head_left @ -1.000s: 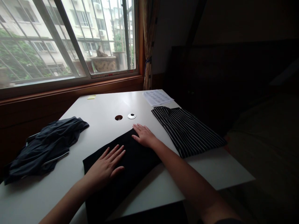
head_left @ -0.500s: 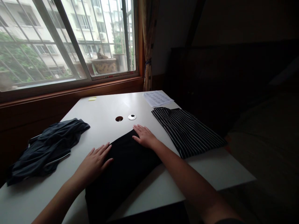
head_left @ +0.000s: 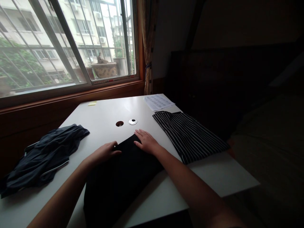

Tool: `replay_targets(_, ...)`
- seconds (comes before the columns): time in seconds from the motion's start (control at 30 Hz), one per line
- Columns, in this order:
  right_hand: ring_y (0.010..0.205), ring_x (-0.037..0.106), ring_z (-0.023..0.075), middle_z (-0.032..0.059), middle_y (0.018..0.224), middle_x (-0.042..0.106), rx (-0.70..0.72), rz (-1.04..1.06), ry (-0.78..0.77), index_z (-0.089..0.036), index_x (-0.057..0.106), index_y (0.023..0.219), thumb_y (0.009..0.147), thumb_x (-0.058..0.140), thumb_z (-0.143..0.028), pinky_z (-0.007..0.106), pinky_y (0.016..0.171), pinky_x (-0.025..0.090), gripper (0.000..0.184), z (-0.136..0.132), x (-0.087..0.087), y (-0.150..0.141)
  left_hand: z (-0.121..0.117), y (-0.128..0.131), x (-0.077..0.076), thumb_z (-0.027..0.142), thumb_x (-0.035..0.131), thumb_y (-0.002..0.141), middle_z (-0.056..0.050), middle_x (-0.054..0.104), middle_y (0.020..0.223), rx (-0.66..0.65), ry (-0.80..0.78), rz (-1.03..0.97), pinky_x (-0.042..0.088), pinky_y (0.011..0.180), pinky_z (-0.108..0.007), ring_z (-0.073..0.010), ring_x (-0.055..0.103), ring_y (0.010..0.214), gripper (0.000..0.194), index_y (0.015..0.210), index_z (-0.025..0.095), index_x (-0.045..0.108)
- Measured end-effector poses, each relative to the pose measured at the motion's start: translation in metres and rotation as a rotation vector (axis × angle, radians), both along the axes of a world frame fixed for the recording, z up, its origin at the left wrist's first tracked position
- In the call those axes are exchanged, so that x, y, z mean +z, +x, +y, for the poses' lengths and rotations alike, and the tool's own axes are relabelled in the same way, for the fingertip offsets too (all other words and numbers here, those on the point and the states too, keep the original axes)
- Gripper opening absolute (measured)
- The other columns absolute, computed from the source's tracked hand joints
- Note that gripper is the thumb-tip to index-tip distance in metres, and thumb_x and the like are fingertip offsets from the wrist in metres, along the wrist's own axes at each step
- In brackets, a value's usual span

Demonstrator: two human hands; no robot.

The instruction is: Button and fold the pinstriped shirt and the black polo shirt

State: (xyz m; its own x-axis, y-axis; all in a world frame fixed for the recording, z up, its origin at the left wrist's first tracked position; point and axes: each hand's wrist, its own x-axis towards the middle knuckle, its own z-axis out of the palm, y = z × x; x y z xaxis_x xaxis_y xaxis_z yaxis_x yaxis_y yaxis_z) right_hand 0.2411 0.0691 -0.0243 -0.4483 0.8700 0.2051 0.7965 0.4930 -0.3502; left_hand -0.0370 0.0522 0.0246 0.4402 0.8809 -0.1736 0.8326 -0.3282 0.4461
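A folded black garment [head_left: 128, 171] lies across the front of the white table [head_left: 106, 110], running down toward the near edge. At its upper left edge is my left hand [head_left: 104, 153], its fingers bent over the border and the thumb on top of the cloth; the fingertips are partly hidden. My right hand [head_left: 147, 142] rests flat on the garment's upper right corner, fingers stretched out. To the right of that hand lies a black garment with white stripes [head_left: 190, 134], spread flat. A crumpled dark blue garment with white piping [head_left: 47, 155] sits at the left.
Printed sheets of paper [head_left: 158, 102] lie at the far right corner of the table. Beyond the garments are a round cable hole [head_left: 119, 123] and a silvery disc [head_left: 133, 122]. A yellow note [head_left: 92, 103] is near the far left corner, below a barred window [head_left: 71, 41].
My left hand has moved slightly up and right, its fingers going from stretched flat to bent at the black garment's edge. The right hand stays on its corner. The view has shifted a little.
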Motion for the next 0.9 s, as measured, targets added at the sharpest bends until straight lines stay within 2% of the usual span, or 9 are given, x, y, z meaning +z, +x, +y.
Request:
replay_targets(0.1,0.148,0.028,0.0275,0.0087,0.161,0.036,-0.034,0.003,0.036,-0.019,0.041,0.152,0.098,0.048,-0.049,0.045,0.121,0.023,0.062,-0.002,0.001,0.002,0.009,0.003,0.003,0.065,0.064,0.076,-0.005,0.069,0.085,0.011,-0.094,-0.041,0.045,0.069,-0.033,-0.0262,0.063,0.078,0.045,0.088,0.022,0.065)
replay_targets(0.17,0.145,0.031,0.0284,0.0076,0.159,0.039,-0.088,0.001,0.058,-0.022,0.043,0.151,0.098,0.049,-0.049,0.046,0.12,0.026,0.06,-0.003,0.002,0.003,0.011,0.003,0.003,0.068,0.065,0.073,-0.003,0.068,0.081,0.014,-0.138,-0.082,0.043,0.067,-0.033,-0.0252,0.061,0.075,0.048,0.083,0.022,0.065)
replay_targets(0.37,0.123,0.048,0.0308,0.0118,0.138,0.053,-0.254,-0.021,0.077,-0.025,0.053,0.141,0.096,0.055,-0.049,0.046,0.102,0.043,0.052,-0.007,0.01,0.014,0.006,0.0,0.003,0.067,0.065,0.074,-0.003,0.067,0.083,0.041,-0.192,-0.179,0.043,0.067,-0.032,-0.0242,0.06,0.076,0.048,0.086,0.022,0.065)
replay_targets(0.57,0.107,0.057,0.0272,0.0118,0.119,0.059,-0.304,-0.017,0.087,-0.022,0.064,0.129,0.095,0.058,-0.039,0.039,0.096,0.046,0.039,-0.005,0.017,0.025,0.006,-0.012,-0.001,0.066,0.065,0.076,-0.004,0.068,0.087,0.069,-0.157,-0.206,0.044,0.067,-0.032,-0.0246,0.06,0.078,0.047,0.088,0.021,0.066)
replay_targets(0.67,0.107,0.056,0.0267,0.0107,0.114,0.061,-0.317,0.024,0.154,-0.021,0.069,0.121,0.094,0.058,-0.031,0.038,0.097,0.046,0.03,-0.005,0.021,0.026,0.013,-0.031,-0.005,0.067,0.065,0.075,-0.004,0.068,0.086,0.14,-0.115,-0.214,0.043,0.067,-0.032,-0.0252,0.061,0.078,0.048,0.088,0.021,0.066)
replay_targets(0.77,0.105,0.057,0.0258,0.0101,0.108,0.063,-0.288,0.071,0.206,-0.021,0.072,0.112,0.095,0.056,-0.027,0.038,0.098,0.045,0.024,-0.007,0.025,0.022,0.023,-0.058,-0.009,0.069,0.066,0.071,-0.004,0.068,0.08,0.278,-0.077,-0.201,0.043,0.065,-0.032,-0.0256,0.062,0.076,0.051,0.085,0.02,0.066)
replay_targets(0.9,0.098,0.059,0.0227,0.0078,0.101,0.065,-0.101,0.097,0.24,-0.021,0.073,0.104,0.096,0.056,-0.022,0.036,0.093,0.046,0.02,-0.013,0.024,0.012,0.032,-0.09,-0.011,0.071,0.064,0.066,-0.004,0.066,0.072,0.476,0.005,-0.158,0.042,0.063,-0.032,-0.0262,0.062,0.073,0.056,0.082,0.018,0.066)
